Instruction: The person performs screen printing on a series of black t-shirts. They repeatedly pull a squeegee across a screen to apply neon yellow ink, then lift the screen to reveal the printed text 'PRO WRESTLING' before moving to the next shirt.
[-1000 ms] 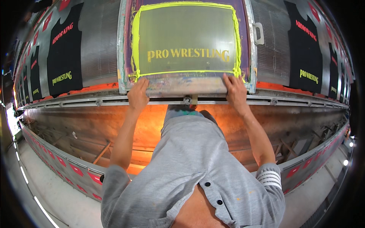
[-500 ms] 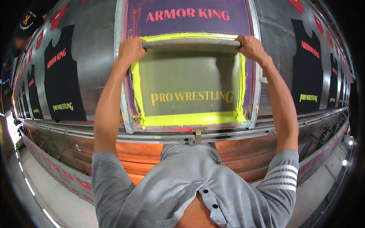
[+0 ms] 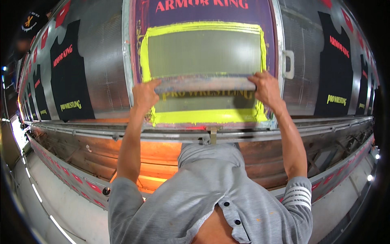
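Observation:
Both my hands grip a long squeegee (image 3: 205, 83) that lies crosswise on a printing screen (image 3: 203, 51). My left hand (image 3: 145, 95) is closed round its left end, and my right hand (image 3: 266, 87) round its right end. Bright yellow ink (image 3: 203, 117) borders the screen's greyish mesh, thickest along the near edge. The squeegee partly covers a line of yellowish lettering in the mesh. Red lettering shows on the purple part at the far end. A pale metal frame (image 3: 126, 53) surrounds the screen. The squeegee's blade edge is hidden beneath it.
Black sleeveless shirts with red and yellow lettering, one at left (image 3: 67, 77) and one at right (image 3: 335, 65), lie on grey metal boards. A metal rail (image 3: 162, 136) runs along the near side, with an orange-lit trough below. Part of another person (image 3: 32, 24) appears at far left.
Both hands have drawn the squeegee toward me, from the far yellow ink band to the yellowish lettering. Mesh now shows beyond it. My grip stays closed.

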The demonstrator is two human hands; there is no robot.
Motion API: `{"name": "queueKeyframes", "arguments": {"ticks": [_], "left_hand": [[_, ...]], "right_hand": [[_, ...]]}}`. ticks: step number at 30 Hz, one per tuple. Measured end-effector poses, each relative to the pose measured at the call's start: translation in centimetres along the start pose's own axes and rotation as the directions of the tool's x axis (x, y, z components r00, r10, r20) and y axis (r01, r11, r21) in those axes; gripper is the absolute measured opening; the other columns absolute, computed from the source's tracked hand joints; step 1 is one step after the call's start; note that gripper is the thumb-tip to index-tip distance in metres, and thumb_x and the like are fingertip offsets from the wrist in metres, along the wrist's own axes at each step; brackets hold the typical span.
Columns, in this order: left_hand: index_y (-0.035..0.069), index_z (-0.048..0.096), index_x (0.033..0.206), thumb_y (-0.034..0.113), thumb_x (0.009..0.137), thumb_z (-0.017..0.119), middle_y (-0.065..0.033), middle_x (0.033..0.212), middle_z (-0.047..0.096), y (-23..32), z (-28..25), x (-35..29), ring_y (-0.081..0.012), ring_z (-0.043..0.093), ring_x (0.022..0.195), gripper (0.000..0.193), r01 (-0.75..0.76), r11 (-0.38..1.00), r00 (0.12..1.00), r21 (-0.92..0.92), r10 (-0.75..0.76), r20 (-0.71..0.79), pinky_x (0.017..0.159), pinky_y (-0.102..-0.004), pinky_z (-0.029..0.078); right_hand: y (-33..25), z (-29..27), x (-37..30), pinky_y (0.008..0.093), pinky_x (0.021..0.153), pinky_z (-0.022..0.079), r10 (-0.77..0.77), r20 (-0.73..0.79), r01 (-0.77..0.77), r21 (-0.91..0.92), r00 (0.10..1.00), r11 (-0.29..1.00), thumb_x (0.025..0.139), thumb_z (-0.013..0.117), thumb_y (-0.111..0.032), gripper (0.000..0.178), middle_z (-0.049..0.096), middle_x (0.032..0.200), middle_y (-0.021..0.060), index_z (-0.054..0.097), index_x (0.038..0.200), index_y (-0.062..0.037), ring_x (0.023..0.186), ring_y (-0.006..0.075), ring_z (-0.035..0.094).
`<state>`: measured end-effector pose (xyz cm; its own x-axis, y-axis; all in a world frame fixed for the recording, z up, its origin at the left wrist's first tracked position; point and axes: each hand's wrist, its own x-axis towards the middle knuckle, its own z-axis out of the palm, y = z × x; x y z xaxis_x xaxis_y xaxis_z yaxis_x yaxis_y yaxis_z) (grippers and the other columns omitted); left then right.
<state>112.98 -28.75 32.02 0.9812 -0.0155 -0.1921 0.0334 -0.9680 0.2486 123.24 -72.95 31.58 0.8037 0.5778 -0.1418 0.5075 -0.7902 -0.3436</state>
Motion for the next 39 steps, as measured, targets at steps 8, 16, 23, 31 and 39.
{"name": "queueKeyframes", "arguments": {"ticks": [8,16,23,31,39], "left_hand": [[0.009,0.076,0.098,-0.001,0.065,0.065,-0.0122,0.099,0.074,3.8,1.6,-13.0,-0.0334,0.071,0.084,0.036,-0.011,0.998,0.999,-0.067,0.013,0.031,0.076,-0.0409,0.057],[0.002,0.075,0.084,0.003,0.068,0.067,-0.0232,0.085,0.071,13.8,3.8,-6.5,-0.0405,0.07,0.084,0.018,-0.129,0.991,0.969,-0.024,0.131,0.21,0.076,-0.049,0.056],[-0.006,0.071,0.078,-0.003,0.059,0.07,-0.0281,0.085,0.07,13.6,6.5,3.0,-0.042,0.07,0.083,0.018,-0.011,0.997,0.682,0.076,-0.048,0.73,0.07,-0.0487,0.055],[-0.006,0.068,0.07,0.008,0.058,0.08,-0.0225,0.069,0.066,7.6,5.1,13.8,-0.033,0.06,0.063,0.023,-0.681,0.665,0.244,-0.306,0.6,0.762,0.058,-0.0464,0.047],[0.0,0.07,0.076,0.0,0.065,0.058,-0.0261,0.079,0.067,8.9,-5.4,26.2,-0.0432,0.067,0.08,0.016,-0.197,0.977,0.947,-0.078,0.211,0.243,0.071,-0.0509,0.052]], "right_hand": [[-5.6,2.3,-12.9,0.0464,0.107,0.045,-0.024,0.075,0.023,0.016,0.997,1.0,0.074,0.07,-0.008,0.038,0.069,0.103,0.013,0.071,0.112,-0.0042,0.104,0.0326,0.064],[0.1,-2.3,-9.2,0.0403,0.107,0.043,0.215,-0.02,-0.175,0.511,0.976,0.841,0.084,0.077,-0.044,0.066,0.062,0.133,0.0188,0.06,0.135,-0.0044,0.125,0.0314,0.059],[11.7,-1.3,-6.2,0.0399,0.104,0.044,0.626,-0.279,-0.442,0.506,0.729,0.74,0.086,0.074,-0.045,0.066,0.065,0.127,0.022,0.06,0.133,-0.0005,0.122,0.0345,0.06],[14.7,1.5,1.5,0.0346,0.088,0.049,0.7,-0.268,-0.374,0.691,0.662,0.619,0.085,0.075,-0.031,0.067,0.067,0.113,0.0155,0.053,0.141,-0.0016,0.101,0.025,0.065],[13.3,-3.6,2.5,0.0222,0.045,0.026,0.778,0.089,-0.392,0.895,0.622,0.211,0.092,0.063,-0.005,0.029,0.049,0.068,-0.0057,0.063,0.121,-0.0049,0.052,0.0019,0.038]]}}
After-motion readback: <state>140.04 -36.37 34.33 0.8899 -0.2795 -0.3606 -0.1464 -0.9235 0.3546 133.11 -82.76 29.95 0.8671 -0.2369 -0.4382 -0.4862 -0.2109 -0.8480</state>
